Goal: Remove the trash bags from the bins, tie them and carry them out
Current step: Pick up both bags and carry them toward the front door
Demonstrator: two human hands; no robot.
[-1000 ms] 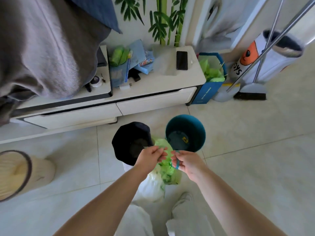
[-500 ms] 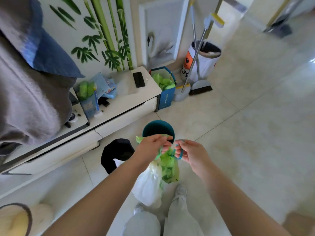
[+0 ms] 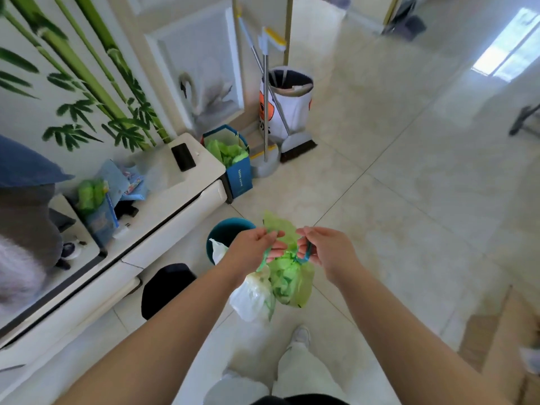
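A green trash bag (image 3: pixel 290 280) hangs in the air between my hands, above the floor. My left hand (image 3: pixel 251 248) is shut on the bag's left handle and also carries a white trash bag (image 3: pixel 251 296) that hangs beside the green one. My right hand (image 3: pixel 324 248) is shut on the green bag's blue right handle. Behind my left hand stands a teal bin (image 3: pixel 225 229) on the floor, and a black bin (image 3: pixel 165 287) stands to its left, close to the cabinet.
A low white cabinet (image 3: pixel 163 211) with a phone and clutter runs along the left wall. A blue bag of green trash (image 3: pixel 233 163), a broom and dustpan (image 3: pixel 277 141) and a white bin (image 3: pixel 287 100) stand at the wall behind. Open tiled floor lies to the right.
My view has swung up and to the right, showing more floor. My hands have risen with the green bag and moved slightly apart on its handles.
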